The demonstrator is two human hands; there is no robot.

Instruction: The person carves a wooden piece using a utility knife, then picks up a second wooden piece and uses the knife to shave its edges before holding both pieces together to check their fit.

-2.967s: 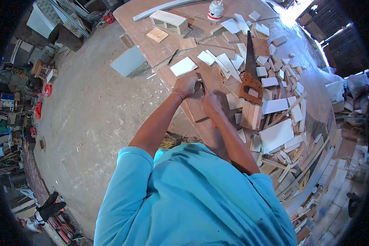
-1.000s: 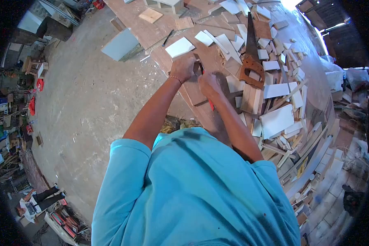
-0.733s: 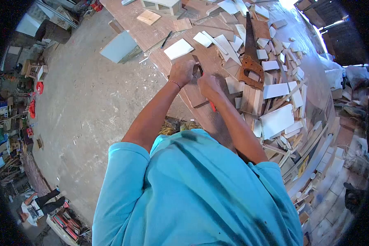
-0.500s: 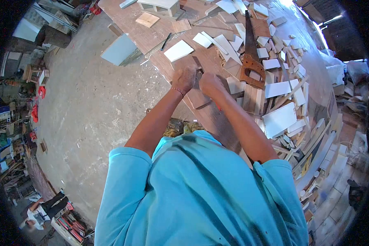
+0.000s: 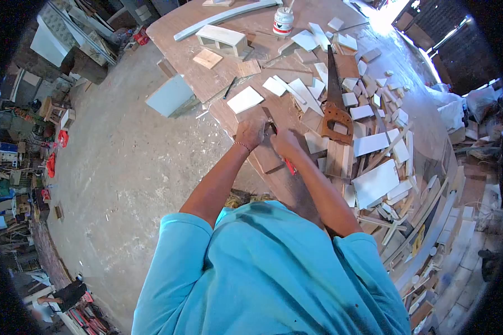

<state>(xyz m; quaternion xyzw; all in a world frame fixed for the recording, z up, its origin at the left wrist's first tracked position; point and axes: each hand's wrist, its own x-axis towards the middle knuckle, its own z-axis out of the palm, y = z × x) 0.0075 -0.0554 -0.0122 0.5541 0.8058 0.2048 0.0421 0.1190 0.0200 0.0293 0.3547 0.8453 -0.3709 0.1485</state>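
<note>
My right hand [image 5: 286, 144] is closed around a tool with red handles [image 5: 290, 166], which looks like pliers. Its dark head pokes out towards my left hand. My left hand [image 5: 251, 133] is curled close beside that head, fingers pinched together; whatever is between them is too small or hidden to name. Both hands are low over a brown wooden board [image 5: 269, 160] at the table's near edge. A white rectangular piece [image 5: 245, 99] lies just beyond my left hand, and a thin black pen-like stick [image 5: 229, 88] is farther off.
A handsaw [image 5: 336, 106] rests on offcuts right of my hands. Many white and bare wood scraps [image 5: 375, 183] cover the table's right side. Farther back are a small wooden box frame [image 5: 222, 39] and a white jar [image 5: 283, 21]. Another person [image 5: 61, 298] is at lower left.
My view has tilted upward, so the table sits lower and the jar now shows. More of the red handles is visible below my right hand. Both hands stay close together over the board.
</note>
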